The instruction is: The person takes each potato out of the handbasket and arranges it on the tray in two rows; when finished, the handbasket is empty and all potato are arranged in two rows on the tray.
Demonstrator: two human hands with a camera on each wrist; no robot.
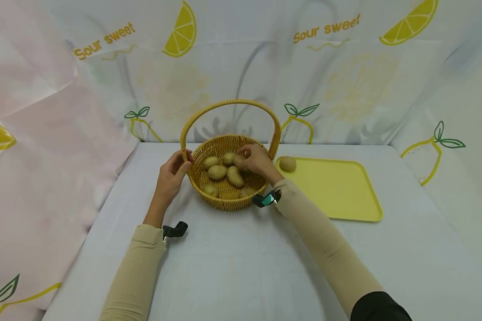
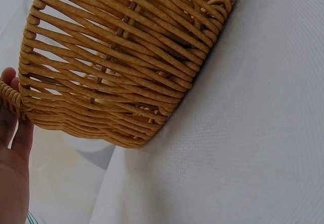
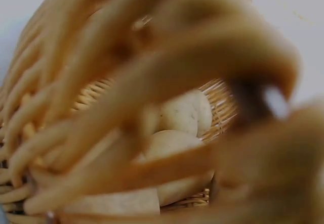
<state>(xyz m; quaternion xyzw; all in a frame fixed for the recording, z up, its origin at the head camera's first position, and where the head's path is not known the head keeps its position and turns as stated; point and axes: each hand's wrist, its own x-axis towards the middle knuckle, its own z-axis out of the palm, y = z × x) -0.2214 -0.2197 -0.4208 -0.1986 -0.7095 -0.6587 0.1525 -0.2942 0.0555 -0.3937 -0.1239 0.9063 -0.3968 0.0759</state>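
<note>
Some fingers of the right hand point(image 1: 259, 160) bend at one potato point(image 1: 239, 163) in the middle of the head view. They are not wide apart, but I cannot tell if they pinch it. The potato lies just left of the hand, and part of it is hidden, so I cannot tell which way its long side runs. The right hand is the nearer one. Just below, another potato point(image 1: 235, 178) slants from upper left to lower right. More potatoes point(image 1: 217, 172) lie to the left, in the basket point(image 1: 229, 206). At its left side, the left hand point(image 1: 172, 174) grips the foot of the handle point(image 1: 230, 102), thumb in front. The handle arches over to the right, near the right hand. Farther right, a yellow tray point(image 1: 333, 191) has a lone potato point(image 1: 288, 163) at its upper left corner.
</note>
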